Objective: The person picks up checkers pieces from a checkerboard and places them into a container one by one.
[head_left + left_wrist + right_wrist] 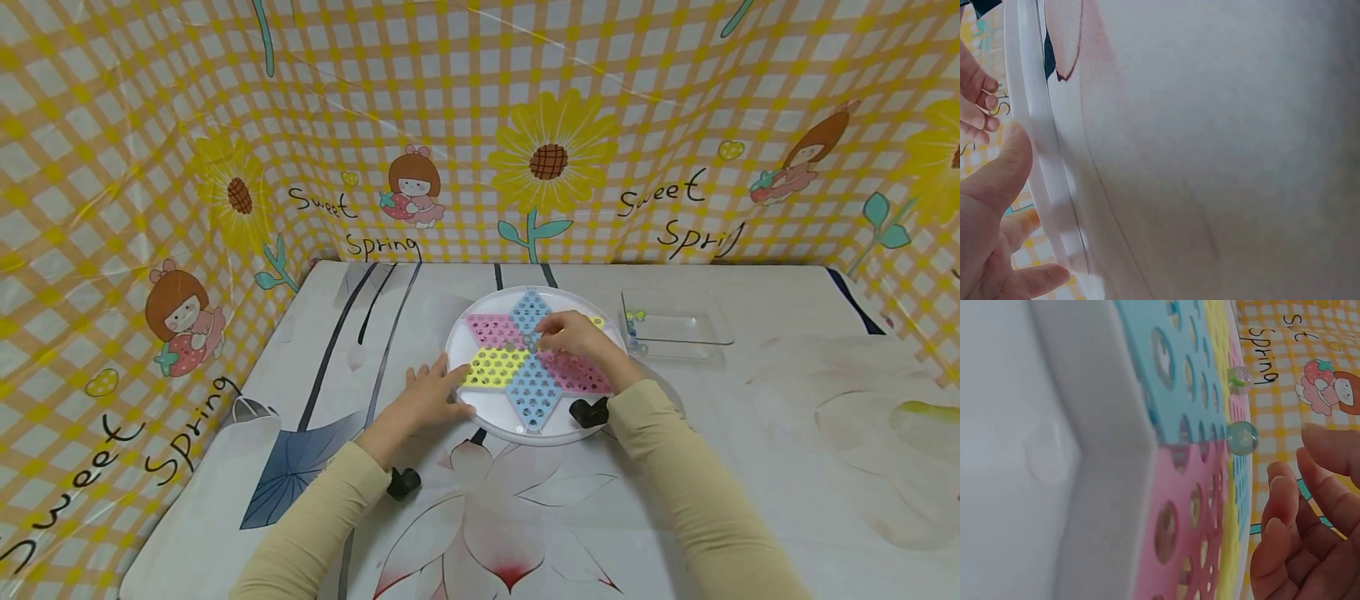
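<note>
A round white Chinese checkers board (491,419) lies on the table, its star made of pink, yellow and blue perforated panels. My left hand (429,398) rests at the board's left rim, fingers spread and thumb near the front; the left wrist view shows its thumb against the white board edge (1038,137). Over the star's centre is my right hand (573,333), fingers loosely bent. In the right wrist view a blue-green glass marble (1242,438) sits on the board, with a gap between it and the fingertips. Another marble (1240,380) with a green swirl sits beyond it.
A clear rectangular container (675,340) stands right of the board, with a few small marbles (636,317) at its left side. Black wrist-worn devices (403,483) hang below both wrists. A yellow checked cloth (465,100) rises behind the table and along its sides.
</note>
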The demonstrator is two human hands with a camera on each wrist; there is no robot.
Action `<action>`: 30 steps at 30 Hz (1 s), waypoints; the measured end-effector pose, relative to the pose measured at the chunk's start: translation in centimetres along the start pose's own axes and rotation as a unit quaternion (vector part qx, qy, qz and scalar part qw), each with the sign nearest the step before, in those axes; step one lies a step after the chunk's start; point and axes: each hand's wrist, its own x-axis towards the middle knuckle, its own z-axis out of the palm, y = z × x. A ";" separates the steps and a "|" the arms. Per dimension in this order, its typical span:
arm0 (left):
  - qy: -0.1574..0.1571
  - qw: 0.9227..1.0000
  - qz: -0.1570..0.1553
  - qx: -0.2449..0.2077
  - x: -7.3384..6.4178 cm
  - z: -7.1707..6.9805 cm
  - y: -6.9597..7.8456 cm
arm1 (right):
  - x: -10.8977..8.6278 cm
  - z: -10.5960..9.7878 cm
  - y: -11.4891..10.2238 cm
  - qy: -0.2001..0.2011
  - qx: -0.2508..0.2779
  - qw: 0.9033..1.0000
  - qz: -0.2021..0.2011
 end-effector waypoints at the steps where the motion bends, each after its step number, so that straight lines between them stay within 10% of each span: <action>1: 0.000 1.000 0.000 0.000 0.0 0.0 0.0 | 0.0 0.1 0.0 -0.001 -0.004 1.000 -0.001; 30: -0.004 1.000 -0.002 -0.007 0.0 -0.3 0.1 | 0.8 1.5 0.0 0.000 -0.024 0.998 0.056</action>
